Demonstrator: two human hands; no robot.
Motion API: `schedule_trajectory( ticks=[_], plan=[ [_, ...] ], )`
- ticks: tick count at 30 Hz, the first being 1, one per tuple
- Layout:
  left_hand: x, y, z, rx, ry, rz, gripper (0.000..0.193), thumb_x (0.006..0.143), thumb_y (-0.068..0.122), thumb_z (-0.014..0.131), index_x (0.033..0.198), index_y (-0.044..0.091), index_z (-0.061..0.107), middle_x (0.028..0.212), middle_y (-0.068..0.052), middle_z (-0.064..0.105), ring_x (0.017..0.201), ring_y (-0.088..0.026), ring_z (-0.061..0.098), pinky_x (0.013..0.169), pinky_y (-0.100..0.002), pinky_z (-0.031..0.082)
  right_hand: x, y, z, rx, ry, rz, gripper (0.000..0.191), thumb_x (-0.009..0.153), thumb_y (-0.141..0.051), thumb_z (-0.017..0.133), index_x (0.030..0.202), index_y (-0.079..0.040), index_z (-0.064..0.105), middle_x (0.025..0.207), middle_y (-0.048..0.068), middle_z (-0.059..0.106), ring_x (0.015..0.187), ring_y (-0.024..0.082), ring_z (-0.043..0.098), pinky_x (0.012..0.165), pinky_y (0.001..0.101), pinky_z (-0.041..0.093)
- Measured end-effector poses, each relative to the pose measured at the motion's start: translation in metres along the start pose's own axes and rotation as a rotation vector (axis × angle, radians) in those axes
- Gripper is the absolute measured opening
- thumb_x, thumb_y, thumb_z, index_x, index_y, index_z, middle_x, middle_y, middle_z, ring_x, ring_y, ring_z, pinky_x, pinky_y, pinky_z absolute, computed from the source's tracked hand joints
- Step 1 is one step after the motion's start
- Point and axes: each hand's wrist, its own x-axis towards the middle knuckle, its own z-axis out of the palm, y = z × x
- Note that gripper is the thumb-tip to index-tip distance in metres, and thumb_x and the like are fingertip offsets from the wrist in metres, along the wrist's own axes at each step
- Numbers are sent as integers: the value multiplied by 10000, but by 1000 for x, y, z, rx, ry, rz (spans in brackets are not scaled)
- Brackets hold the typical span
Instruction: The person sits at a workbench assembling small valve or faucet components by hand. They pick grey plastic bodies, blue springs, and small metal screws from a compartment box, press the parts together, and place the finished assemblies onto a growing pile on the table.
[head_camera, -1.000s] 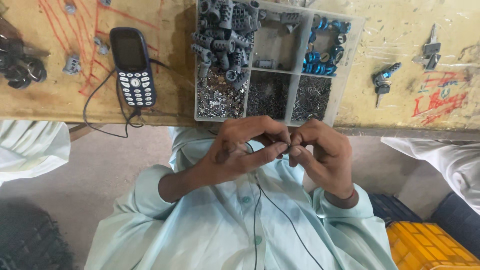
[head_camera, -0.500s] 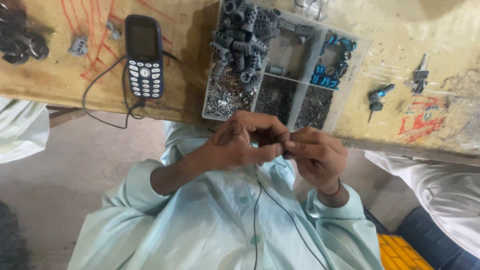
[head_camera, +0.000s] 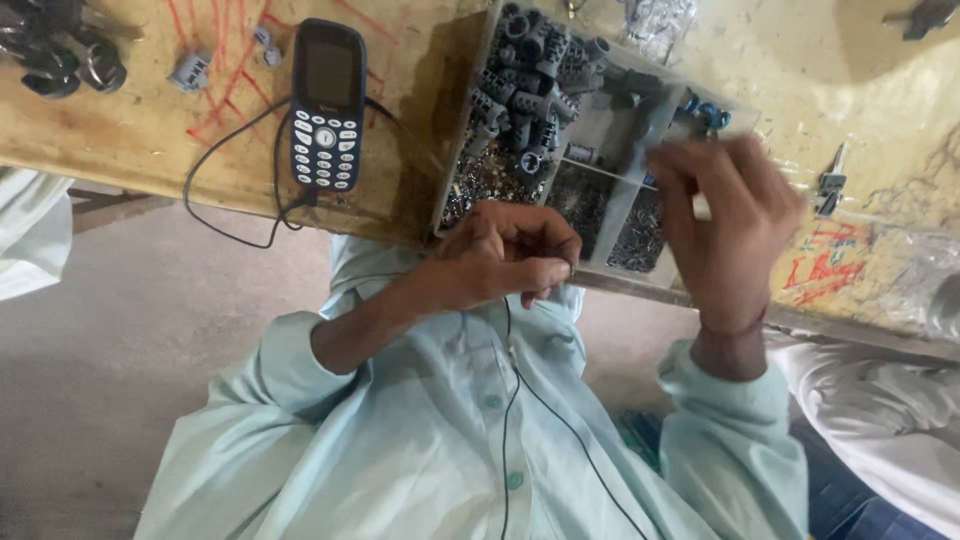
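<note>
My left hand (head_camera: 510, 255) hangs at the wooden bench's (head_camera: 130, 140) near edge. Its fingers are pinched on a small dark part that is mostly hidden. A thin black wire (head_camera: 510, 400) runs from there down my pale green shirt. My right hand (head_camera: 730, 220), blurred, hovers over a clear compartment box (head_camera: 612, 195), fingers curled, with a small white bit showing beside them. The box holds grey cylindrical parts (head_camera: 530, 70), blue parts (head_camera: 705, 112) and tiny dark screws (head_camera: 480, 175).
A dark blue keypad phone (head_camera: 325, 105) lies on the bench with a black cable (head_camera: 235, 235) looping off the edge. Dark metal parts (head_camera: 60, 60) sit at far left and a small metal piece (head_camera: 830, 185) at right. White-clothed people (head_camera: 880, 400) sit on both sides.
My right hand has left my left hand and risen over the compartment box. The left hand stays pinched at the bench edge. The camera has moved closer.
</note>
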Motion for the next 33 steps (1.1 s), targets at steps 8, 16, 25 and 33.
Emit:
schedule_trajectory(
  ticks=[8,16,25,33],
  plan=[
    [2,5,-2,45,-41,48,97,948,78,686,1016,9,679,844,-11,661,748,-61,615,692,-238,537,22,28,19,-55,-60,106,195,940,19,734,1099,-22,629,1080,150,615,928,281,628,777,387,496],
    [3,10,21,39,72,-17,146,914,132,764,942,1,705,802,-17,686,702,-68,624,638,-239,522,-61,-16,15,739,-59,207,315,926,97,702,1192,-44,610,1238,137,653,1078,211,674,898,268,559],
    [-3,15,40,424,259,13,207,879,219,788,908,24,727,820,22,715,740,-12,613,662,-205,521,-97,-5,17,466,44,169,357,862,152,743,1150,-58,725,1194,122,650,1053,216,701,865,303,599],
    [-5,13,44,476,300,68,189,891,187,784,892,30,679,810,5,679,755,-31,588,678,-218,507,-89,-14,11,329,94,50,361,847,102,777,1157,-84,757,1123,93,712,995,216,724,849,317,592]
  ],
)
